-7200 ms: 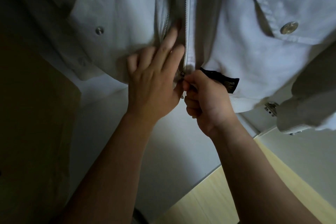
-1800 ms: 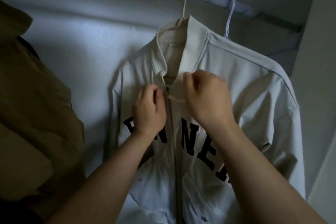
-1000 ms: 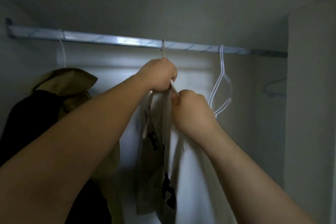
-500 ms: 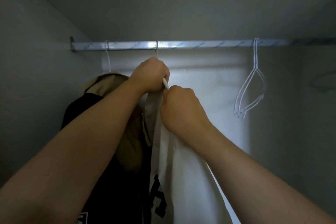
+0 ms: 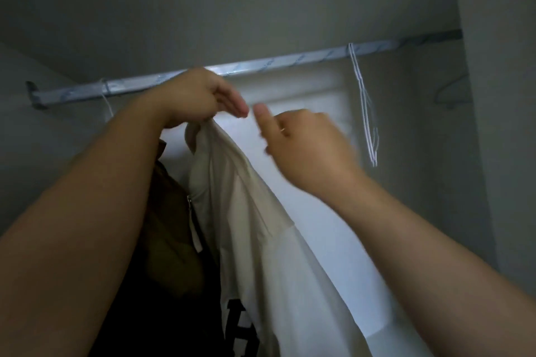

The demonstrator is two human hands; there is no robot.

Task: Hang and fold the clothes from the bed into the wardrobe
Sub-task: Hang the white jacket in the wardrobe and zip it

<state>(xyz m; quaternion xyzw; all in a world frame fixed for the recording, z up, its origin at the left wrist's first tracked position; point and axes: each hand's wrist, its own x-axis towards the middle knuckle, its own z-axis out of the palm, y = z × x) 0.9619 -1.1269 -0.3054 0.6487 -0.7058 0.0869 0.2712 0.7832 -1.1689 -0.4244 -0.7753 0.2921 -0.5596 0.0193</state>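
Observation:
A white zip-up jacket (image 5: 278,269) with black letters hangs below the wardrobe rail (image 5: 290,62), turned edge-on to me. My left hand (image 5: 197,98) is at the top of its collar, just under the rail, holding the bunched fabric from above with the front fingers stretched out. The hanger under the collar is hidden by that hand. My right hand (image 5: 304,145) is blurred, a little to the right of the collar, off the jacket, fingers loosely curled and holding nothing.
An olive-brown jacket (image 5: 171,240) over a black garment (image 5: 162,313) hangs directly left of the white jacket, touching it. Empty white wire hangers (image 5: 367,113) dangle from the rail further right. The wardrobe's right wall (image 5: 507,153) closes off that side.
My right hand has let go of the jacket's shoulder and pulled back to the right. The left hand's fingers have loosened from the tight grip at the hanger neck. The view has swung left.

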